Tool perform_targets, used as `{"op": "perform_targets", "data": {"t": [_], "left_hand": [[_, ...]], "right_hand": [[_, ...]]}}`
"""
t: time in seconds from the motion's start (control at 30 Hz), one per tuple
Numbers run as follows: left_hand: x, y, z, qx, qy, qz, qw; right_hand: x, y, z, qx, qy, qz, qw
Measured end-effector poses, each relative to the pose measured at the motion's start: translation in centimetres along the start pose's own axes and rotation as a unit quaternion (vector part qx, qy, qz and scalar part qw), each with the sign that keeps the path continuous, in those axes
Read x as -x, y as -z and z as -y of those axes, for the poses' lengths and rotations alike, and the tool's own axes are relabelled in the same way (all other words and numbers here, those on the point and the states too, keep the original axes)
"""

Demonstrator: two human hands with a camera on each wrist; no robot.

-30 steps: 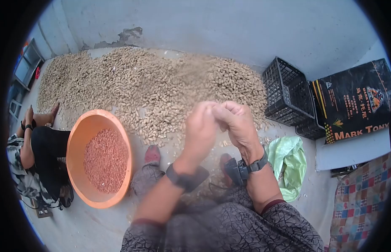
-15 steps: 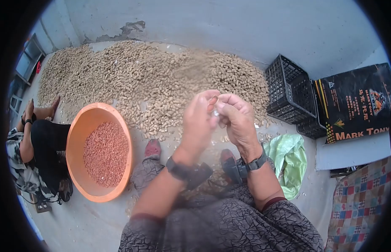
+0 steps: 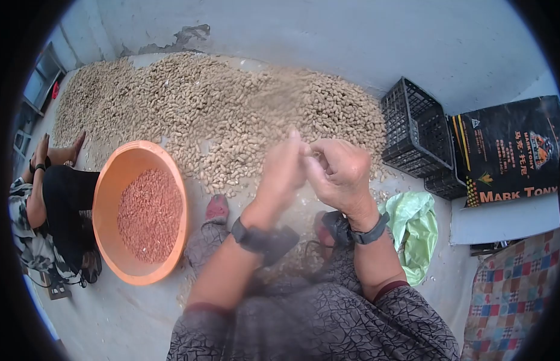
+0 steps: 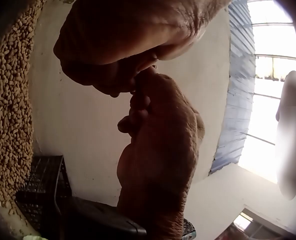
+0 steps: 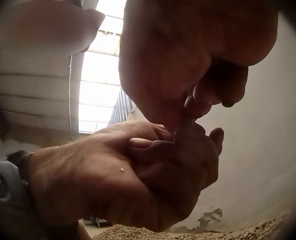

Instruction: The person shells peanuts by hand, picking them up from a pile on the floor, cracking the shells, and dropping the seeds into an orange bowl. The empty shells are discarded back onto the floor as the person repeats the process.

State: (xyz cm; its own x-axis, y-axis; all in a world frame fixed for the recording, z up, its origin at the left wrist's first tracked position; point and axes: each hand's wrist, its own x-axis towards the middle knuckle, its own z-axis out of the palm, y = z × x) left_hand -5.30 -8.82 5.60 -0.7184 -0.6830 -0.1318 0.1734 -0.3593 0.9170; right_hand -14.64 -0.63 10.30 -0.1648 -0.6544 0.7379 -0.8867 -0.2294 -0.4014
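In the head view my left hand (image 3: 282,173), blurred, meets my right hand (image 3: 345,175) in front of the peanut pile (image 3: 232,120). Both hands have curled fingers and grip a peanut between the fingertips, mostly hidden by the fingers. The left wrist view has the right hand (image 4: 160,150) below, its fingertips tucked against the left hand (image 4: 123,35). From the right wrist, the left hand (image 5: 118,175) lies folded, thumb across its fingers, touching the right hand (image 5: 188,55) above. An orange basin (image 3: 101,240) of red shelled peanuts (image 3: 150,216) stands left of my legs.
Black plastic crates (image 3: 412,132) stand by the wall at the right, beside a black printed sack (image 3: 511,147). A green woven bag (image 3: 415,240) lies on the floor near my right arm. Another person (image 3: 63,210) sits left of the basin. Checked cloth (image 3: 508,295) hangs at lower right.
Half a second ago the hands were parted enough to show a red kernel between the fingertips; now the fingers cover it. The right hand has turned with its knuckles up.
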Motion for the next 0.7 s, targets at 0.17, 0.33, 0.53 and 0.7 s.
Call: {"op": "perform_targets", "data": {"t": [0.17,0.33,0.53,0.7], "left_hand": [[0.6,-0.6,-0.8,0.224,0.077,0.018,0.971],[0.6,-0.2,-1.2,0.241,0.087,0.044,0.966],[0.7,0.2,-1.8,0.227,0.078,0.1,0.966],[0.9,0.4,-1.9,0.219,0.054,0.108,0.968]], "right_hand": [[0.1,0.2,-0.4,0.018,-0.003,0.009,1.0],[0.4,0.3,-0.1,-0.014,-0.065,0.015,0.998],[0.3,0.3,0.1,-0.213,-0.217,0.004,0.953],[0.1,0.4,0.5,-0.281,-0.239,0.001,0.93]]}}
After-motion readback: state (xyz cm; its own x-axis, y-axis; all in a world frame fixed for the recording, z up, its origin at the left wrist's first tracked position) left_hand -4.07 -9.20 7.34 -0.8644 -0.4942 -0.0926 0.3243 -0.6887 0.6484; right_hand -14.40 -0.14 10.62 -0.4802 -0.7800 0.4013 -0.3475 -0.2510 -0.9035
